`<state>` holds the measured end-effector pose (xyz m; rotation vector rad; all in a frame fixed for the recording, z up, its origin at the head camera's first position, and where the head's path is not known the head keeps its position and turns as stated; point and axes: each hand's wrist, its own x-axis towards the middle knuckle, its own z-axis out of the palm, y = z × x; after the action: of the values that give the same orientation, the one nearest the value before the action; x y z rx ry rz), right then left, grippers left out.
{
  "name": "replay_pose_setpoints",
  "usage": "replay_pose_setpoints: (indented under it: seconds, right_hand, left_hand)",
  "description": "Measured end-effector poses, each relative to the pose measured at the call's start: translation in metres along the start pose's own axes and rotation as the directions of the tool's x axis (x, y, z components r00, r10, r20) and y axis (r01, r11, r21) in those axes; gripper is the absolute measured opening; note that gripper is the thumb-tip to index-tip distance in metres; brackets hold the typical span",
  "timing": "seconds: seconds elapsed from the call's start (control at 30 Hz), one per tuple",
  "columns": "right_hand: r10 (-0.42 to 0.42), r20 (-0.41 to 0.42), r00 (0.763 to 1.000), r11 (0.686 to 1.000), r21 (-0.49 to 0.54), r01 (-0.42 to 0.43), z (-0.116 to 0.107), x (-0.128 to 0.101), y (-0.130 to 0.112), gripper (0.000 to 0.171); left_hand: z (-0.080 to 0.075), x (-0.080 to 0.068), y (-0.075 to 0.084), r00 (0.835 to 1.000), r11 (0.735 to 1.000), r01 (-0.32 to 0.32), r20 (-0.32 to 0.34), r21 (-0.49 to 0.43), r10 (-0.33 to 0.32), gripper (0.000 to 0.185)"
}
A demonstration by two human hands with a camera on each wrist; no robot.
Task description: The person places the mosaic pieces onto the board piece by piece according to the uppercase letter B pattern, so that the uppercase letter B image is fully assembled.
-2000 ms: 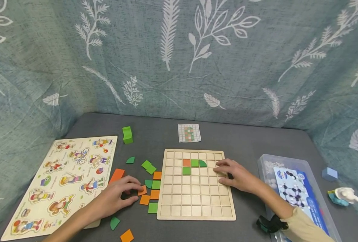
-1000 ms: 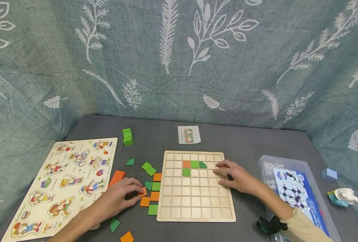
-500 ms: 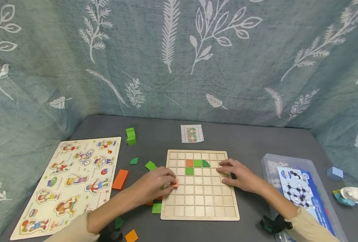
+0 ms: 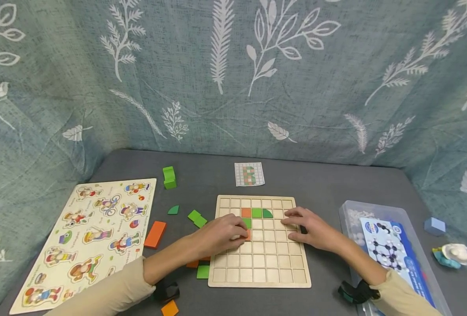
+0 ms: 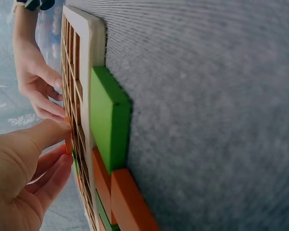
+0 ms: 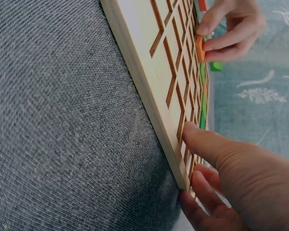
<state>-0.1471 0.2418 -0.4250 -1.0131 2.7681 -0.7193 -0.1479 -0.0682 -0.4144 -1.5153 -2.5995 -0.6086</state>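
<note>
1. Table, grey and soft on top, carrying everything: big picture puzzle at the left, clear box at the right, small pattern card at the back.
2. Grid board, lying flat in the middle, squares facing up, ready for tiles.
3. Right hand, fingers spread flat on the board's right side, likely keeping it from sliding.
4. Left hand, pinching an orange square tile and lowering it onto a square under the green tile.
5. Orange tile: flat side down, edges in line with the grid. No long side, being square.
6. Loose tiles waiting just left of the board, close enough to grab.
</note>
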Motion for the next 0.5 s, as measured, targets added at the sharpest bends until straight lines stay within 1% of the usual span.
replay_pose_setpoints:
  seconds: [0.13,0.23,0.37,0.5]
  right_hand:
    - [0.001,0.000,1.000,1.000,0.004,-0.001,0.0008,-0.0003,-0.0003,0.038]
    - [0.003,0.004,1.000,1.000,0.008,-0.003,0.0005,-0.0005,-0.0007,0.038]
    - [0.008,0.009,1.000,1.000,0.009,-0.008,-0.0006,-0.0002,-0.0009,0.037]
    - [0.012,0.013,1.000,1.000,0.008,-0.012,-0.0009,0.0002,-0.0011,0.037]
  left_hand:
    - [0.0008,0.0012,0.0005,1.000,1.000,0.001,0.013,0.004,-0.001,0.009]
    - [0.0014,0.0019,0.0008,1.000,1.000,0.003,0.008,0.009,-0.003,0.008]
    - [0.0034,0.0023,0.0010,1.000,1.000,0.014,-0.014,0.000,-0.014,0.006]
    - [0.0079,0.0030,0.0013,0.999,1.000,0.010,-0.048,0.001,-0.010,0.006]
